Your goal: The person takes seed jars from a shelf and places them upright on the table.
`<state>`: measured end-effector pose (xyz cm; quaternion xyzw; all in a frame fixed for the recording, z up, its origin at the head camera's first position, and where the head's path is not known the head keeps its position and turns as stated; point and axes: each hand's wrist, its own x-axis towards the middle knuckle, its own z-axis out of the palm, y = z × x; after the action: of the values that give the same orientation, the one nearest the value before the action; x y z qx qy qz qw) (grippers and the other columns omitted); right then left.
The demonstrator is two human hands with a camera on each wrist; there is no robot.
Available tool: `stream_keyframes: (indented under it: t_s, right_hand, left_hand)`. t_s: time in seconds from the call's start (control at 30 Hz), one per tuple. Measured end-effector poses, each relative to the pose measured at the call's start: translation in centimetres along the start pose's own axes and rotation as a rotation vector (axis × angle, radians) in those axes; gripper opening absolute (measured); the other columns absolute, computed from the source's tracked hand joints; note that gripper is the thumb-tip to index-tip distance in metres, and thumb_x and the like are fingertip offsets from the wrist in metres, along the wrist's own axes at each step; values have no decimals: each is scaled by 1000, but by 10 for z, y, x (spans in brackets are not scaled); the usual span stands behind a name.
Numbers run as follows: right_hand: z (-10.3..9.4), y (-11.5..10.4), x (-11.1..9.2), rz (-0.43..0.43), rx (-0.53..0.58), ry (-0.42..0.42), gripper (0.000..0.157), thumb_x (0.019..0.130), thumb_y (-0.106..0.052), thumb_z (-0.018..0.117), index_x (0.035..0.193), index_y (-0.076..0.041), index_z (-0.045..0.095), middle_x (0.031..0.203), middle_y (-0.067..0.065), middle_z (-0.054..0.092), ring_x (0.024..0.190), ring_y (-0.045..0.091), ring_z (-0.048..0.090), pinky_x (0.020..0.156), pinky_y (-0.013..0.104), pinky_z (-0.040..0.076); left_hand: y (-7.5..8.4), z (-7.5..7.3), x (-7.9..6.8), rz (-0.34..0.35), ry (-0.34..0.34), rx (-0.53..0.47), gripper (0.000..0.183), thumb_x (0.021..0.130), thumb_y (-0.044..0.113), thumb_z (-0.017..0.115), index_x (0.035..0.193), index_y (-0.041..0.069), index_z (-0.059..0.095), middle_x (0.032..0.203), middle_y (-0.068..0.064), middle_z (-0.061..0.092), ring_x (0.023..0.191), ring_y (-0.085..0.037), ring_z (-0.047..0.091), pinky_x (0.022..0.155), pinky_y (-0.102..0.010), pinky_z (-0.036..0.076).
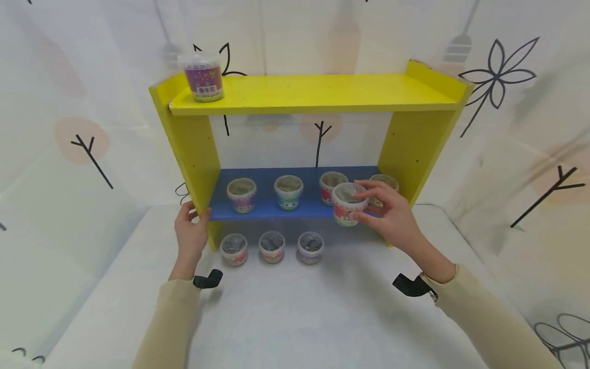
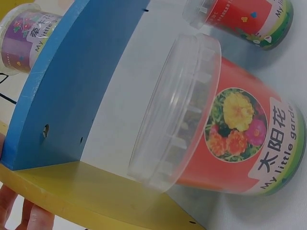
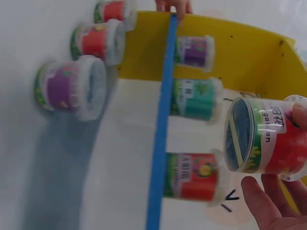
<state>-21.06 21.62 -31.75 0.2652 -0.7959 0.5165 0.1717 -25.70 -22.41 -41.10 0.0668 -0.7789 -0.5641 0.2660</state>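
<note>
My right hand (image 1: 389,212) pinches a red-labelled plastic plant tub (image 1: 346,209) between thumb and fingers, in front of the blue shelf board. In the right wrist view this tub (image 3: 273,139) lies sideways across the picture, its clear base showing. My left hand (image 1: 191,233) grips the left yellow side panel of the shelf unit (image 1: 184,148), thumb by the end of the blue board (image 1: 262,215). On that board stand a purple tub (image 1: 241,202), a teal tub (image 1: 289,199), a red tub (image 1: 327,195) and, partly behind my right hand, another tub (image 1: 391,183).
A purple-labelled tub (image 1: 205,84) stands at the left of the yellow top board (image 1: 318,89). Below the blue board, two red tubs (image 1: 235,256) (image 1: 272,253) and a purple tub (image 1: 311,253) stand in a row on the white table (image 1: 286,312).
</note>
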Motion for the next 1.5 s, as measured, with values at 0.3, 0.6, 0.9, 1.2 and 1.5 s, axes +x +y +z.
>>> stream_keyframes:
  t_s: [0.3,0.6,0.9,1.2,1.5]
  right_hand:
    - [7,33,-26,54,-5,-9,31,81,3,79,110,-1,68,138,9,54,122,17,52,87,20,53]
    - [18,60,-50,144,14,-28,30,83,-2,79,111,-2,68,138,10,54,126,33,50,88,34,55]
    - [29,90,-65,160,8,-30,31,80,0,82,108,0,70,134,16,56,120,35,52,83,53,55]
    - [41,113,-69,187,-60,-53,30,77,2,83,105,1,71,131,20,57,115,37,58,82,37,58]
    - [50,122,-70,207,-190,-35,30,74,1,85,101,-1,72,128,20,59,114,38,58,83,43,58]
  left_hand:
    - [0,2,1,1,2,9,37,98,26,63,131,9,56,129,-9,57,120,-28,53,98,-49,49]
    - [0,2,1,-21,2,6,39,99,27,63,133,10,55,130,-10,55,122,-29,52,101,-49,47]
    - [0,1,1,-30,-1,13,40,99,26,62,134,9,54,132,-11,54,124,-30,52,101,-50,47]
    - [-1,0,2,-9,-7,9,40,98,24,63,134,9,55,131,-11,54,123,-31,52,101,-50,47]
    - [-2,0,2,-1,-12,2,38,98,22,63,133,9,55,130,-11,54,123,-31,51,100,-50,48]
